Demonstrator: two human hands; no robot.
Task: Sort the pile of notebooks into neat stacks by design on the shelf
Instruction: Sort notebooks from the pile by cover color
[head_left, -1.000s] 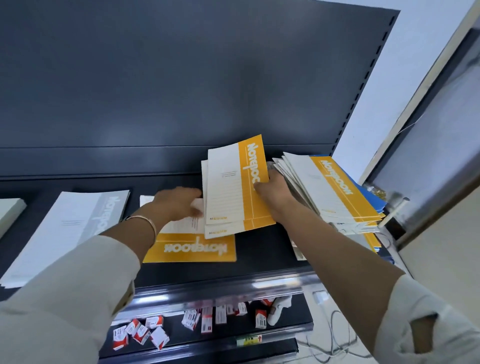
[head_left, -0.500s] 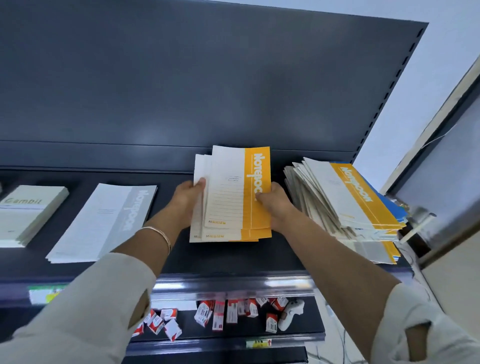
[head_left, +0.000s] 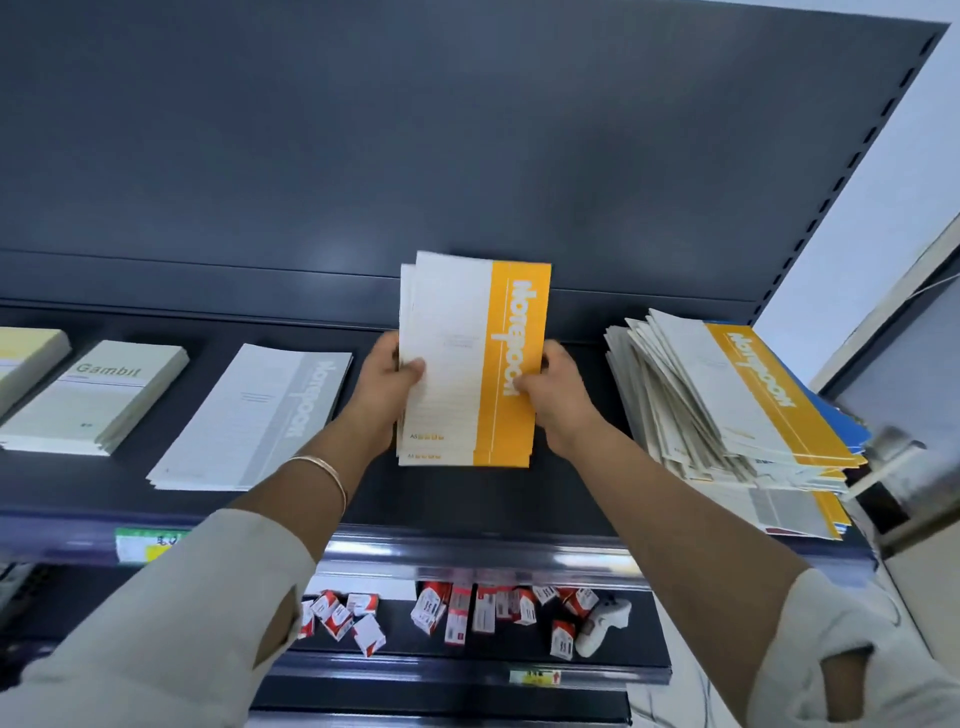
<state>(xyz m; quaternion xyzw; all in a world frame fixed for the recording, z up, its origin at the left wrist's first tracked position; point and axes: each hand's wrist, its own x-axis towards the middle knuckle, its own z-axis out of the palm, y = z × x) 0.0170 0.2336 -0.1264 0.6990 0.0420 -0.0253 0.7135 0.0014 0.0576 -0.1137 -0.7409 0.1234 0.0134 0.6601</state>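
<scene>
A small stack of white-and-orange notebooks (head_left: 470, 358) is held nearly upright above the middle of the dark shelf (head_left: 457, 493). My left hand (head_left: 387, 387) grips its left edge, thumb on the cover. My right hand (head_left: 553, 395) grips its right edge. To the right lies the untidy pile of notebooks (head_left: 727, 410), orange on top, blue ones beneath. Left of my hands lies a stack of white-and-grey notebooks (head_left: 254, 415), then a pale green "Gambit" stack (head_left: 98, 397) and a yellowish stack (head_left: 26, 353) at the frame's edge.
The shelf's dark back panel (head_left: 467, 156) rises close behind the notebooks. A lower shelf holds several small red-and-white boxes (head_left: 467, 613) and a white controller (head_left: 602, 623). A white wall and a frame stand to the right.
Both hands gathered the orange notebooks from the shelf, squared them into one stack and lifted it more upright. The view shifted left, showing the Gambit and yellowish stacks.
</scene>
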